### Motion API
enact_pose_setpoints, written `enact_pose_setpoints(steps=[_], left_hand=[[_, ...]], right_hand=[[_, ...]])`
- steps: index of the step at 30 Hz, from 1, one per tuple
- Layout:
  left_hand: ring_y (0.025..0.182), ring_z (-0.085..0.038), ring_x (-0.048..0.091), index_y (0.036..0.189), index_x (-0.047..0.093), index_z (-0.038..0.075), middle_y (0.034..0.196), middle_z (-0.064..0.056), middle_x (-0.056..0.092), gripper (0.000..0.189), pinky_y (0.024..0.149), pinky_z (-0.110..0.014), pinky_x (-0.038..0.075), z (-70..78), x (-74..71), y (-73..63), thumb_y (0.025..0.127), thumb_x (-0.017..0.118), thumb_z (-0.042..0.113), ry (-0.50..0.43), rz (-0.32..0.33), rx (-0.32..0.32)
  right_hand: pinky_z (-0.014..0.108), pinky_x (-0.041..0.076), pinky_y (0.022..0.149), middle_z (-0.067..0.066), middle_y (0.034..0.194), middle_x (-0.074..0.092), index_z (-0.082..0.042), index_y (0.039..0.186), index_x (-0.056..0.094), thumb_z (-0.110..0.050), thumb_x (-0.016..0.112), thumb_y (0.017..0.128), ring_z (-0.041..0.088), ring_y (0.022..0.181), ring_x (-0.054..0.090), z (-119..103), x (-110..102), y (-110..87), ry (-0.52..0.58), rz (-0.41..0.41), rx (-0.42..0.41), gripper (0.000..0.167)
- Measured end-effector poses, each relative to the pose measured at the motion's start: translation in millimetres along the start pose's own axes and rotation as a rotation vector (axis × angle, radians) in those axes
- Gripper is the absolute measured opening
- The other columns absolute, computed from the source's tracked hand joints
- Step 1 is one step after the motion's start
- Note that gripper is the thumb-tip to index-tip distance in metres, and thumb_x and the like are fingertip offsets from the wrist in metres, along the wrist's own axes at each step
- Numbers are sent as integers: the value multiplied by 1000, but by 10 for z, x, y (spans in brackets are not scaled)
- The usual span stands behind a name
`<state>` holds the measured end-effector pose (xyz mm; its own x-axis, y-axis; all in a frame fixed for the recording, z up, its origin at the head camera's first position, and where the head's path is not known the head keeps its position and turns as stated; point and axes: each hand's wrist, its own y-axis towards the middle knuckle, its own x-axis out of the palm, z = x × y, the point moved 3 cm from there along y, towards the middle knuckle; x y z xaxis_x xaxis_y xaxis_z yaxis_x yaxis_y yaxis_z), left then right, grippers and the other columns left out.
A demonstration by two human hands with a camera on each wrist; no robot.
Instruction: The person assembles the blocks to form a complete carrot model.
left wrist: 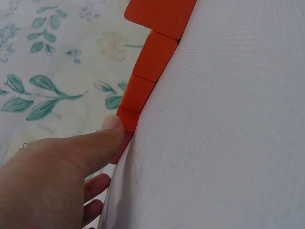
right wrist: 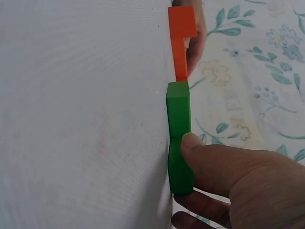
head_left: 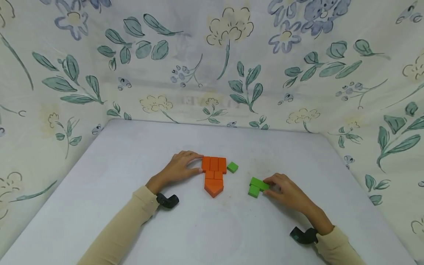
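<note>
Head view: on the white table [head_left: 212,235], orange blocks [head_left: 214,175] touch in an arrow-like shape, tip at 6 o'clock. The left hand [head_left: 182,166] pinches them at 10 o'clock, thumb and finger partly spread. A lone green block [head_left: 232,167] sits just beside, at 2 o'clock; at its 4 o'clock, the right hand [head_left: 285,188] pinches touching green blocks [head_left: 257,184]. Arranging seems in hand, calling for a gentle, level slide.

Left wrist view: thumb against smooth, matt orange sides.

Right wrist view: thumb on a boxy, crisp-edged green side.
</note>
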<state>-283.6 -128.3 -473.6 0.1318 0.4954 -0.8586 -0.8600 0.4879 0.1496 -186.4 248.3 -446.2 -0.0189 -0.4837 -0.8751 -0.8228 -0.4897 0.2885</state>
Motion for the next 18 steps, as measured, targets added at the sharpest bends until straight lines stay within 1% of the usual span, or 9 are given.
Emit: enact_pose_setpoints(steps=[3,6,11,14,18], left_hand=[[136,-28,46,142,56,26,145,-4,55,57,107,-53,36,8,1,-4,91,69,49,-2,3,2],[136,-29,46,142,56,26,144,-4,55,58,106,-53,36,17,-2,-9,91,69,48,-2,9,8],[135,-28,46,142,56,26,144,-3,55,57,105,-52,36,15,3,-12,91,69,48,3,0,8],[135,-27,46,143,56,26,144,-3,55,57,105,-52,36,18,4,-17,92,68,49,12,2,10],[135,-29,47,142,57,24,143,-5,56,58,104,-53,37,40,-15,-28,92,68,48,9,15,20]], right_hand=[[31,52,78,-3,100,66,-7,110,69,-11,80,84,17,95,60,7,3,-6,-9,9,-10,29],[30,52,77,-3,101,67,-7,111,69,-11,80,84,17,96,60,17,14,-13,2,11,-3,30],[27,52,74,-2,101,67,-7,111,69,-12,80,83,16,95,60,28,28,-33,12,10,16,31],[28,52,76,-3,101,67,-7,112,69,-12,80,83,15,95,60,30,30,-31,2,14,9,32],[31,53,77,-2,100,67,-7,111,69,-12,81,82,16,95,61,31,25,-18,-23,28,-22,32]])
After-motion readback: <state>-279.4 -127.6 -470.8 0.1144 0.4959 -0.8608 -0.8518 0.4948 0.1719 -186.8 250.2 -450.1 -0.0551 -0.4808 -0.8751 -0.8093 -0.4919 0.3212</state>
